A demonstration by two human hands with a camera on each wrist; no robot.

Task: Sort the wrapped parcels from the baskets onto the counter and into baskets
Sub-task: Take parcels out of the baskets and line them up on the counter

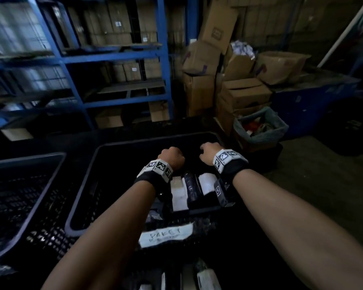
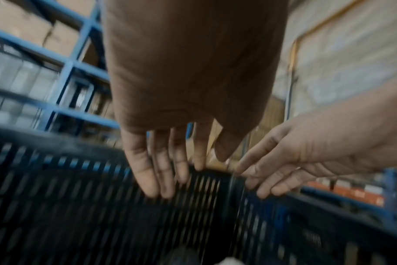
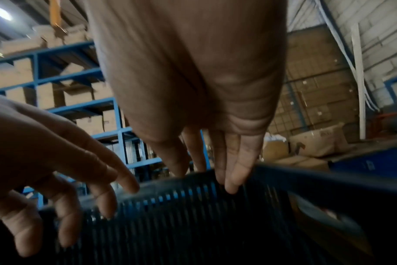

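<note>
A dark slotted basket (image 1: 82,185) stands in the middle of the head view. Inside it lie black wrapped parcels (image 1: 192,189) with white labels (image 1: 178,195), under my wrists. My left hand (image 1: 173,158) and right hand (image 1: 208,153) hang side by side over the basket's far end, both empty. In the left wrist view my left hand (image 2: 170,175) points straight fingers down at the slotted wall (image 2: 79,206). My right hand (image 3: 215,170) does the same at the far rim (image 3: 306,181). Motion blur hides whether the fingertips touch the rim.
A second dark basket (image 1: 29,185) stands at the left. Nearer me, another basket bears a handwritten paper label (image 1: 166,235). Blue shelving (image 1: 117,57) with cartons fills the back, with stacked cardboard boxes (image 1: 239,91) and a bag-lined bin (image 1: 260,128) at the right.
</note>
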